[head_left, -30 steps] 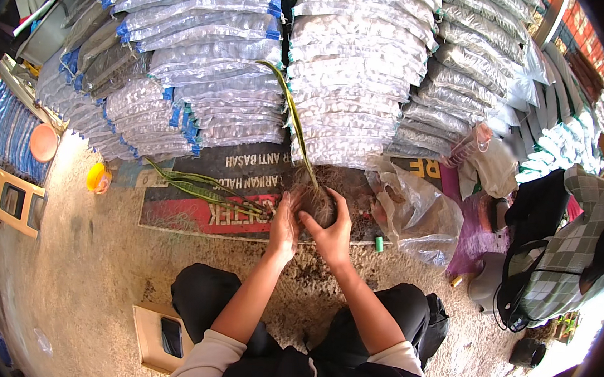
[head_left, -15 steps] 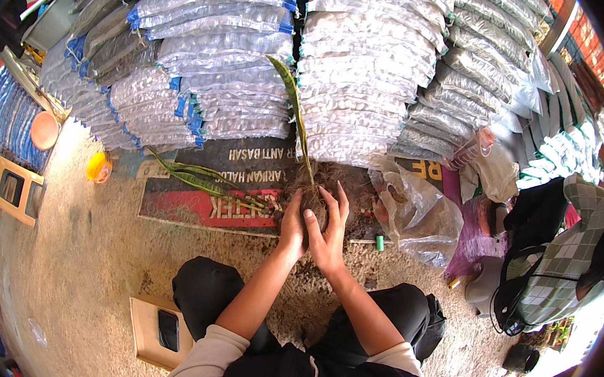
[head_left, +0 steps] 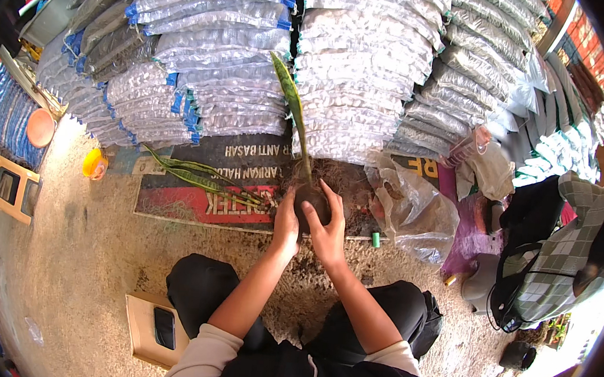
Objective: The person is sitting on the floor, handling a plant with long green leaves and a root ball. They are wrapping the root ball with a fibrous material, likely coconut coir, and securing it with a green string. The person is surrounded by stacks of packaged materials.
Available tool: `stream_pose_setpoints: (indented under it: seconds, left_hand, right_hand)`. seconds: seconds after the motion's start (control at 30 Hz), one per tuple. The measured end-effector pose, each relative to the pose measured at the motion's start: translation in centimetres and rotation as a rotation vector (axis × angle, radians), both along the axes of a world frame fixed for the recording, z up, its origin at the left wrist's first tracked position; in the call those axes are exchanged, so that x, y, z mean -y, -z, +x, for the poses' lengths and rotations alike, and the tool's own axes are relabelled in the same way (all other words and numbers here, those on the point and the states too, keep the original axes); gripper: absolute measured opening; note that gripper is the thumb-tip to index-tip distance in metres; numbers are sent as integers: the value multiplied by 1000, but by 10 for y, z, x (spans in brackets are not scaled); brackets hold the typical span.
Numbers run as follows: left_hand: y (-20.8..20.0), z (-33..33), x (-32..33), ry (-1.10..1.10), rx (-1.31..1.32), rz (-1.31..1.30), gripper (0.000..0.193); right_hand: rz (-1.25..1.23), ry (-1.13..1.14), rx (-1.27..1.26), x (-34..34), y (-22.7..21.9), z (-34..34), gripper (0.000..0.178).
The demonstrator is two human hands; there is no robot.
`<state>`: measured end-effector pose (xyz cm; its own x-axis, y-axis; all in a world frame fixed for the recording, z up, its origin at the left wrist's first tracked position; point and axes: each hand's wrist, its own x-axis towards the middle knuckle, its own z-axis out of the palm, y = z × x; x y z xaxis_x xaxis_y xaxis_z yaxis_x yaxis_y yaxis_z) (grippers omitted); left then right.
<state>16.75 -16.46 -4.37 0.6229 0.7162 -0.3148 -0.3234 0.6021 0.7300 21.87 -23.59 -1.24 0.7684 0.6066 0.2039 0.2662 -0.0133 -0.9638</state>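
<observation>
Item: a person seated on the floor [head_left: 80, 255], knees apart, both forearms reaching forward from the lower edge. Left hand [head_left: 286, 226]: palm turned inward, fingers curled against the left side of a dark root ball [head_left: 310, 202]. Right hand [head_left: 329, 228]: fingers spread over the front and right side of the same root ball, thumb pointing up. Both grips were closed around it, pressed from opposite sides. Held thing: a snake plant [head_left: 293, 109], one long, narrow, stiff leaf, green with paler yellowish margins, rising nearly upright from the soil-covered root ball and leaning slightly left at its tip. Position: just above a printed banner sheet [head_left: 192, 208] spread on the floor, directly ahead of the person's knees, in front of stacked clear bags [head_left: 356, 57] of pale material. Adjacent: more cut snake plant leaves [head_left: 195, 175] lying flat on the sheet to the left; a crumpled clear plastic bag [head_left: 415, 213] to the right; loose dark soil scattered beneath the hands.
</observation>
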Motion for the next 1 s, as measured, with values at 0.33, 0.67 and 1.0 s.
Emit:
stream_pose_setpoints:
  seconds: [0.33,0.67,1.0]
  left_hand:
    - [-11,2,-2,13,19,-180,40]
    - [-4,2,-1,79,79,-107,38]
    - [-4,-4,-16,21,-129,-24,30]
  right_hand:
    - [154,-33,-202,0,-1,-4,54]
    - [-14,-38,149,5,7,-3,61]
    - [92,-145,-343,9,5,4,50]
